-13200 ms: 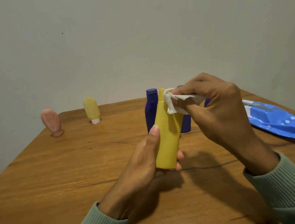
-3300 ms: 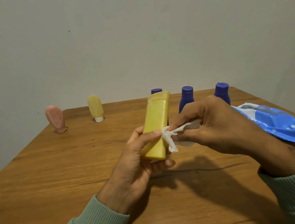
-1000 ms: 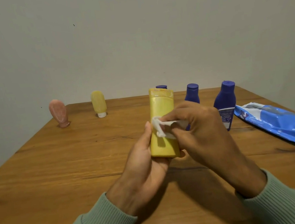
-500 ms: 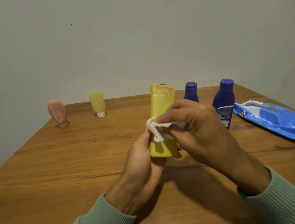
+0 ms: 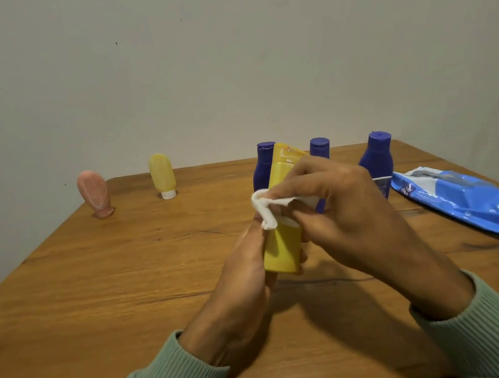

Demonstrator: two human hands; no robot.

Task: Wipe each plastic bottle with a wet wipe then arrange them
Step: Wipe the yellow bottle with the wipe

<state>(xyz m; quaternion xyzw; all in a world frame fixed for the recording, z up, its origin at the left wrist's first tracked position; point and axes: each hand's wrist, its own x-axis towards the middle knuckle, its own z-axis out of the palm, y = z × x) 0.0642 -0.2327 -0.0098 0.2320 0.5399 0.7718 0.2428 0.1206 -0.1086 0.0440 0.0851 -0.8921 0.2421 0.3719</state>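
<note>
Left hand (image 5: pixel 245 270) is gripping the yellow bottle (image 5: pixel 282 253) round its lower body, holding it above the table (image 5: pixel 112 282) centre, in front of the blue bottles (image 5: pixel 377 158). Its long axis is running near-vertical, with the cap now tipping toward 1 o'clock versus upright a second ago. Wet wipe (image 5: pixel 264 210) is riding mid-body at the bottle's 9 o'clock edge, up from the base seconds back and pinched in the right hand (image 5: pixel 347 208); I'd say this bottle's wipe is nearing done, placing pending.
</note>
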